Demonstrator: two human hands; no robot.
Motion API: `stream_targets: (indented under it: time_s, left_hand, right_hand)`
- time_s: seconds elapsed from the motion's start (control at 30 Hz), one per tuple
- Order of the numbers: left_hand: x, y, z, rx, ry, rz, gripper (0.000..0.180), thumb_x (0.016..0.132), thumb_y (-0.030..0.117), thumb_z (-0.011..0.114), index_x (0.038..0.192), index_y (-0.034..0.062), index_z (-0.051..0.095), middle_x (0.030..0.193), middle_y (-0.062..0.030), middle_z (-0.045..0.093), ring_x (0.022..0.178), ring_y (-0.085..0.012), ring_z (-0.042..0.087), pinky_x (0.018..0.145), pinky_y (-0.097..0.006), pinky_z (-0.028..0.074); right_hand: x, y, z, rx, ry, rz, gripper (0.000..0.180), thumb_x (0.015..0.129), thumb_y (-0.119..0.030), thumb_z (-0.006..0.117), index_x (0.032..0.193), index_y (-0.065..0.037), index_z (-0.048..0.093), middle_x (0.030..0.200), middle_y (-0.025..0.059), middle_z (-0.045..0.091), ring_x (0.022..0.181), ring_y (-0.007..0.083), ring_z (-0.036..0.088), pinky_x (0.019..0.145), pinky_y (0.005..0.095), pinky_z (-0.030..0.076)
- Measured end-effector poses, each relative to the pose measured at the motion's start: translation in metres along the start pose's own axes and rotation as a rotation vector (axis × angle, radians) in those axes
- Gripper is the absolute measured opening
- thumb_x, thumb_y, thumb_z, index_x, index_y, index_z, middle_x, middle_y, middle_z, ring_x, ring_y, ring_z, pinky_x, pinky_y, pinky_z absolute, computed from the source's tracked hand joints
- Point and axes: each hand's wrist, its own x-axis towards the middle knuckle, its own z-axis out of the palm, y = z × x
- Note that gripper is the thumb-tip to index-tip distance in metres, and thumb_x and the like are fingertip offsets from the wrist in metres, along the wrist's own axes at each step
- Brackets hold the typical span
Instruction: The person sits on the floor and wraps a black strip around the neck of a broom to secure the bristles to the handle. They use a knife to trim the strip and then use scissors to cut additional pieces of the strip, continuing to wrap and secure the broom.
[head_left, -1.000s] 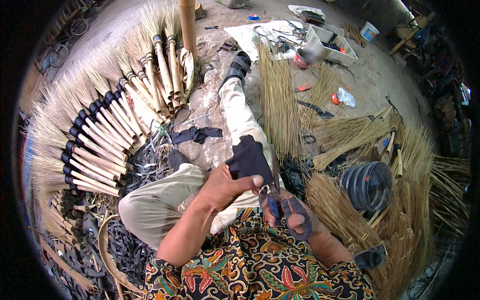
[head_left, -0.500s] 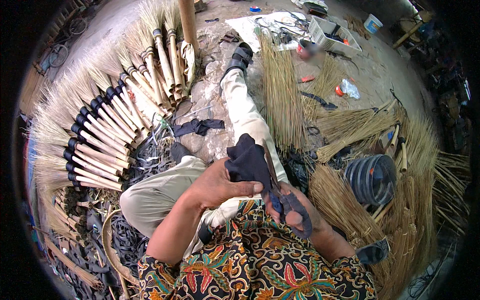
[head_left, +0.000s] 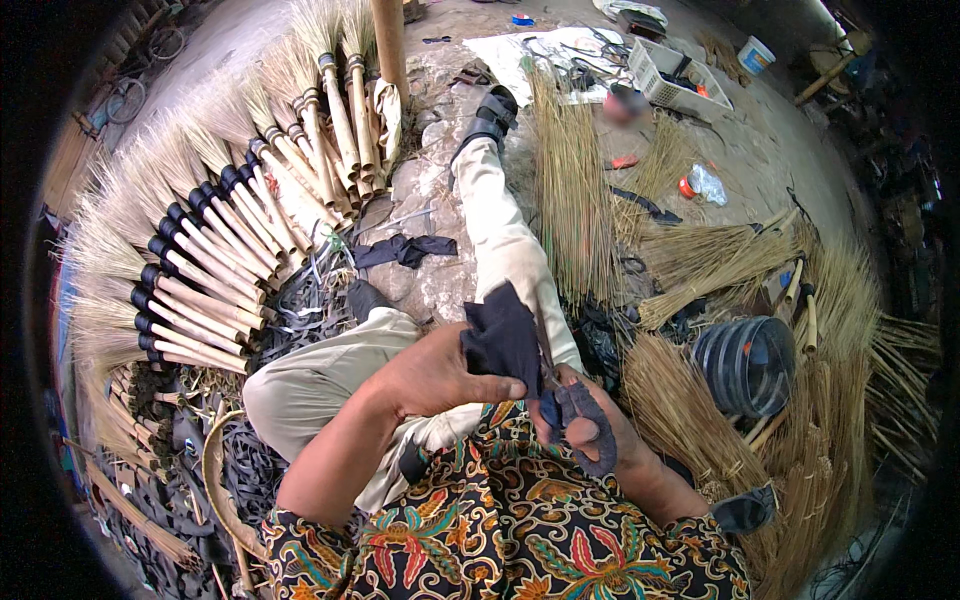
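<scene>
My left hand (head_left: 428,375) pinches a dark piece of cloth (head_left: 500,335) between thumb and fingers, just above my lap. Its top edge stands up in a ragged corner. In my right hand (head_left: 628,440) is a pair of scissors (head_left: 598,462), the handle loops wrapped in dark grey material, with my thumb through one loop. The blades point away from me along the right edge of the cloth and are partly hidden by it. I cannot make out how wide they stand apart.
Grass brooms (head_left: 205,300) with pale handles fan out at left, beside dark strips (head_left: 250,465). A wooden post (head_left: 390,45) rises behind them. At right lie straw bundles (head_left: 570,190) and a ribbed dark bucket (head_left: 743,367). A white crate (head_left: 680,82) stands farther back.
The whole view has shifted slightly. Both hands keep their hold on the cloth and the scissors, and the cloth's upper edge has changed shape a little.
</scene>
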Motion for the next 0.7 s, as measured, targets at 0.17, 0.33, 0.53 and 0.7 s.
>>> stream_targets:
  time_s: [0.17,0.33,0.53,0.7]
  left_hand:
    - [-0.006,0.003,0.003,0.174,0.062,0.026,0.050,0.086,0.027,0.089,0.119,-0.0041,0.068,0.110,-0.0071,0.075,0.098,-0.0130,0.065,0.093,-0.032,0.054]
    - [-0.009,0.008,-0.006,0.253,0.036,-0.030,0.054,0.086,0.023,0.089,0.127,-0.0011,0.065,0.116,-0.0077,0.075,0.104,-0.0148,0.066,0.098,-0.033,0.053]
    - [-0.010,0.014,-0.003,0.221,0.044,-0.013,0.064,0.084,0.027,0.090,0.131,-0.0050,0.060,0.119,-0.0130,0.074,0.105,-0.0170,0.066,0.097,-0.034,0.053]
    - [-0.015,0.024,-0.003,0.428,0.106,-0.027,0.076,0.080,0.036,0.092,0.130,-0.0099,0.056,0.116,-0.0219,0.072,0.105,-0.0220,0.068,0.096,-0.035,0.054]
  right_hand:
    - [0.006,0.006,-0.003,-0.041,-0.033,-0.005,0.065,0.091,-0.059,0.075,0.116,-0.003,0.054,0.087,-0.0011,0.058,0.069,0.0076,0.056,0.059,0.0241,0.047]
    - [0.009,0.007,-0.011,-0.110,-0.094,0.043,0.074,0.090,-0.068,0.072,0.115,-0.002,0.051,0.093,0.0009,0.058,0.076,0.0088,0.056,0.066,0.0255,0.048]
    - [0.014,0.004,-0.010,-0.222,-0.047,0.058,0.102,0.067,-0.081,0.080,0.123,0.000,0.050,0.095,0.0052,0.062,0.083,0.0125,0.062,0.076,0.0299,0.054]
    - [0.011,-0.008,-0.007,-0.102,-0.064,0.217,0.097,0.073,-0.075,0.082,0.126,0.000,0.051,0.093,0.0036,0.063,0.082,0.0104,0.062,0.075,0.0261,0.054]
